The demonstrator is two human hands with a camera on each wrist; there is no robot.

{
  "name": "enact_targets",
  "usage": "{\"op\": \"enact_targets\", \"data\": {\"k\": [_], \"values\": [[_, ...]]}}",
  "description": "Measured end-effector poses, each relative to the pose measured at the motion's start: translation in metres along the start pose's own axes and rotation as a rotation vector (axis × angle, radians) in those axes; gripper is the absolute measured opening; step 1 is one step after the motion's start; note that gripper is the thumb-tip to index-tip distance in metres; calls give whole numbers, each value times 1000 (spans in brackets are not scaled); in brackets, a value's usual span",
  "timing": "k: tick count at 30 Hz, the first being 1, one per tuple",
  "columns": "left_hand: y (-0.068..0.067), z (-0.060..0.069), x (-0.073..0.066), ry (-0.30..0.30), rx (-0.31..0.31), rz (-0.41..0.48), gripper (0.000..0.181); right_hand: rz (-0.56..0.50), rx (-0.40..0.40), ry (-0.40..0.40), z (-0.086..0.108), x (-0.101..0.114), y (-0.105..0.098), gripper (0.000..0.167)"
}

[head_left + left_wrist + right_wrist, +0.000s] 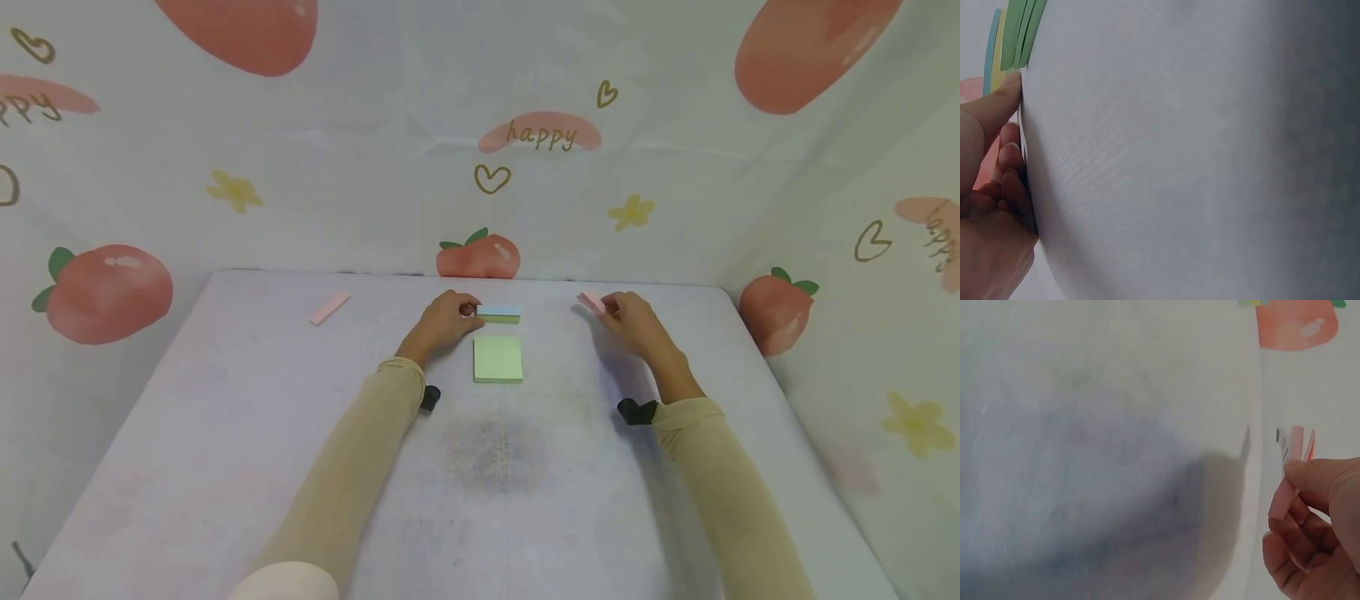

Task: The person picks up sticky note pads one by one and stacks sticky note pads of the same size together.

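Note:
My left hand (442,321) pinches the left end of a stack of narrow sticky note strips (498,312), blue on top with a yellow-green edge beneath. In the left wrist view the thumb (1005,100) meets the ends of the strips, and the other fingers curl in by the table. Just nearer lies a square light green sticky note pad (498,360). On the right, my right hand (633,325) holds a pink sticky note strip pad (1282,499) between thumb and fingers, raised off the table; some of its leaves fan apart.
Another pink strip (330,309) lies at the back left of the white-covered table (495,533). Behind and at the sides hangs a white cloth (375,208) printed with fruit, hearts and flowers. A dark object (637,412) sits at each wrist.

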State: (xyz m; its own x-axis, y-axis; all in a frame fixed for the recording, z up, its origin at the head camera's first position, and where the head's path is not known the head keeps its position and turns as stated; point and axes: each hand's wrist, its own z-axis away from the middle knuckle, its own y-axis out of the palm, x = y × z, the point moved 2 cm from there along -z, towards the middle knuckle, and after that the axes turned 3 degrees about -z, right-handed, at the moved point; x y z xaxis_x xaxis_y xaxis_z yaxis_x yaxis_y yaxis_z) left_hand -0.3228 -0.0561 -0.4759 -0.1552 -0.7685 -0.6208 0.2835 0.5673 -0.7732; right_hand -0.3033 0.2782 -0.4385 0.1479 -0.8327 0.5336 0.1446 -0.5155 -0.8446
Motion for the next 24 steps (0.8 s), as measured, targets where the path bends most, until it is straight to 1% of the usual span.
{"op": "enact_targets", "data": {"k": [6, 11, 18, 24], "values": [[-1, 0, 0, -12, 3, 14, 38, -30, 9, -41, -5, 16, 7, 40], [-2, 1, 0, -16, 9, 8, 38, -44, 10, -70, -10, 30, 15, 38], [-3, -1, -1, -5, 22, -9, 38, -77, 11, -86, -16, 53, 27, 36], [-3, -3, -1, 5, 36, -16, 37, -86, 8, -129, -19, 69, 36, 34]]}}
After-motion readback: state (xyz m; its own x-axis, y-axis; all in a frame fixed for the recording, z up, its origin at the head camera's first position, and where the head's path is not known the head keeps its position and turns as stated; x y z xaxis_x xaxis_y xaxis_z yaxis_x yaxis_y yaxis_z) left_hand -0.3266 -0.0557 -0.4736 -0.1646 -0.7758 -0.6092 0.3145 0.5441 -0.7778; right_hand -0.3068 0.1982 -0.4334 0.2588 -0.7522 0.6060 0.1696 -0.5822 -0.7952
